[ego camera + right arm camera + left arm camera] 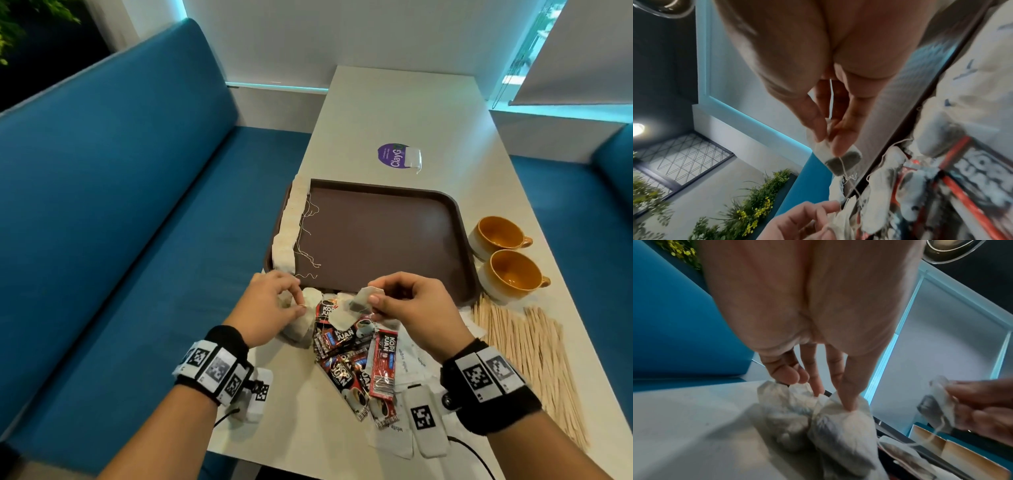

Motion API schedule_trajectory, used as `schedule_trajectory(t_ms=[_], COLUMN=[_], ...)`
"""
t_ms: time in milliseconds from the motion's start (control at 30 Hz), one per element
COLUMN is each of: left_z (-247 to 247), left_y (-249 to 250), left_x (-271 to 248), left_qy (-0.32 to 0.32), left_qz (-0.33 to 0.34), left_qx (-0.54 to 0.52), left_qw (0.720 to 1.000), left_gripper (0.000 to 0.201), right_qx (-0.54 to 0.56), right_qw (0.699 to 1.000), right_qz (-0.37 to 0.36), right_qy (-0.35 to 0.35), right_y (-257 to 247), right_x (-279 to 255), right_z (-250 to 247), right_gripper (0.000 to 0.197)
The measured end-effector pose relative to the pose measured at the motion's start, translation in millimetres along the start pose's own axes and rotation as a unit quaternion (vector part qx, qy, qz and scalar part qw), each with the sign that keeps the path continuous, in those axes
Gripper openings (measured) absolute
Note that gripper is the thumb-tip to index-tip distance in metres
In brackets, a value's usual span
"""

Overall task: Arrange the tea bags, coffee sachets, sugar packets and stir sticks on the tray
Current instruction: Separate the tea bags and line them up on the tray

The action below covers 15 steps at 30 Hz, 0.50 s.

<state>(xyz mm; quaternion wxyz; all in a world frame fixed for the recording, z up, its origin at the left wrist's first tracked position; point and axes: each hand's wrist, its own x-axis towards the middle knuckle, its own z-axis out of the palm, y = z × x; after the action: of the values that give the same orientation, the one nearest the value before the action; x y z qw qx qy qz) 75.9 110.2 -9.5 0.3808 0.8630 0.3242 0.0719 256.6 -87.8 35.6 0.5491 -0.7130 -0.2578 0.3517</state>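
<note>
Head cam: my right hand (407, 301) pinched a tea bag (359, 301) above the coffee sachets (346, 356), near the tray (459, 219) front edge. Left hand (274, 305) pinched its string. L wrist: fingertips (847, 405) pressed on the tea bag pile (818, 418). R wrist: thumb & finger gripped the bag's top.

Blue bench (113, 192), white table (404, 113) – window blind (582, 51), perhaps daylight behind.

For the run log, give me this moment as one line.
right hand: pinches tea bag | left hand: on tea bag pile | tray: tea bag row
</note>
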Motion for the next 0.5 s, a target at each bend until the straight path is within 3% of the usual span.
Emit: schedule_trajectory(t_ms=[267,500], left_z=[0,-4], left_y=[-4,-18], left_x=[-3,-17], left_qy=[-0.002,0.008], left_qz=[0.017,-0.02], left_qx=[-0.006,-0.212], left_qw=[1.0,0.977], left_gripper=[0.018,0.033], right_qx=[-0.09,-0.212], right_qw=[0.995,0.975], right_qz=[-0.042,-0.06], right_qy=[-0.014,0.023], right_y=[-34,-34], right_x=[89,207], right_z=[-2,15], right_gripper=[0.01,0.013])
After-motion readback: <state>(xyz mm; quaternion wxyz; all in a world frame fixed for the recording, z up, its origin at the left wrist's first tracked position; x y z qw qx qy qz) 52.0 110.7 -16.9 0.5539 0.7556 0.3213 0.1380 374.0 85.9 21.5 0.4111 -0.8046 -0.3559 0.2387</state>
